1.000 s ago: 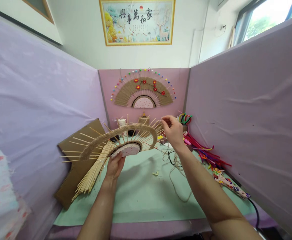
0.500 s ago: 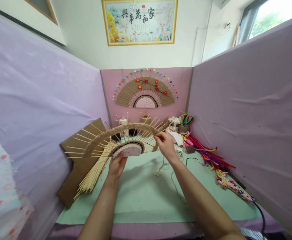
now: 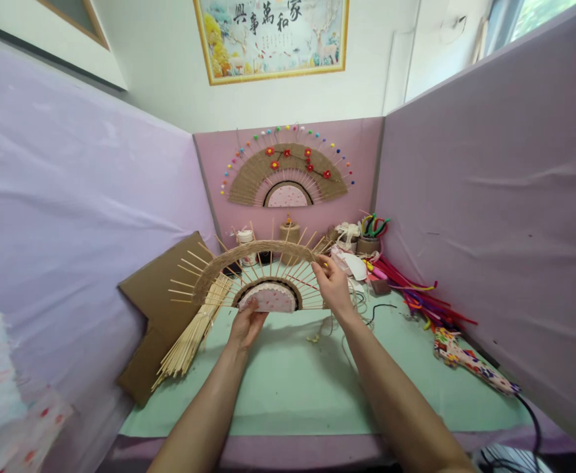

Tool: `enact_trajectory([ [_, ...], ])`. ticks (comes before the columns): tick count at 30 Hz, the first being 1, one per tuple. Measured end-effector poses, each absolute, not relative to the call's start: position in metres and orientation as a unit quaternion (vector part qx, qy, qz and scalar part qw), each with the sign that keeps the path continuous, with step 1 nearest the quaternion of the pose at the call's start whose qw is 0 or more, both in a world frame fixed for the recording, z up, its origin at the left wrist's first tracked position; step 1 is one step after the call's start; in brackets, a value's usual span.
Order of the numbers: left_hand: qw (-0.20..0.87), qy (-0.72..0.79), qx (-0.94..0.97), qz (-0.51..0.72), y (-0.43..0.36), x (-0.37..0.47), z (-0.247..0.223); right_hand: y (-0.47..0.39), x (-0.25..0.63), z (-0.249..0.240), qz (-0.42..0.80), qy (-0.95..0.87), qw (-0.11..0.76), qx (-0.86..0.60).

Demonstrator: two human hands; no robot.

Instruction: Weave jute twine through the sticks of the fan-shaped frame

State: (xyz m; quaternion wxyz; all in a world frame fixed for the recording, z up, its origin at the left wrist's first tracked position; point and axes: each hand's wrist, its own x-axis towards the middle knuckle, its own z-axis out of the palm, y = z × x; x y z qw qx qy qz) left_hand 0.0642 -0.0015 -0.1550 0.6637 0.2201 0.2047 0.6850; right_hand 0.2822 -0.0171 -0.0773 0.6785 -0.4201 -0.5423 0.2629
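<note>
Head: green tabletop [image 3: 307,401], lilac partitions [image 3: 90,164]; left fingers [image 3: 250,307] closed on stick fan [image 3: 272,299], right fingers [image 3: 326,265] bent at its edge, hold unclear.

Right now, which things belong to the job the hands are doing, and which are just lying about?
In the job, it seems:
stick fan, held in the left hand, with the right hand at its edge
loose sticks, like the fan's
brown twine, like its band

Just lying about, it seems:
cardboard
fuzzy coloured stems
flowery tool with a cord
</note>
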Motion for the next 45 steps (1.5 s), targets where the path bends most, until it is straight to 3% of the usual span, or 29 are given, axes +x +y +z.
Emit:
enact_trajectory([
  [5,0.624,0.346,0.285,0.640,0.003,0.071,-0.162,-0.013,0.284,-0.084,0.259,-0.522,0.693,-0.424],
  [12,0.586,0.547,0.388,0.454,-0.011,0.057,-0.160,0.004,0.285,-0.103,0.241,-0.517,0.691,-0.443],
  [21,0.388,0.679,0.556,0.283,-0.033,0.040,-0.127,0.016,0.283,-0.121,0.230,-0.537,0.680,-0.442],
  [24,0.296,0.680,0.604,0.292,-0.049,0.042,-0.099,0.015,0.278,-0.124,0.221,-0.545,0.676,-0.444],
  [25,0.211,0.660,0.653,0.306,-0.053,0.046,-0.090,0.014,0.277,-0.124,0.220,-0.546,0.676,-0.443],
  [27,0.111,0.585,0.709,0.378,-0.060,0.057,-0.076,0.012,0.275,-0.124,0.220,-0.547,0.676,-0.442],
  [31,0.011,0.432,0.754,0.495,-0.051,0.085,-0.063,0.009,0.276,-0.123,0.221,-0.550,0.674,-0.441],
  [39,-0.064,0.447,0.778,0.437,-0.024,0.126,-0.047,0.008,0.280,-0.124,0.234,-0.548,0.679,-0.429],
  [45,-0.115,0.474,0.740,0.463,-0.032,0.149,-0.040,0.008,0.281,-0.124,0.252,-0.544,0.686,-0.412],
])
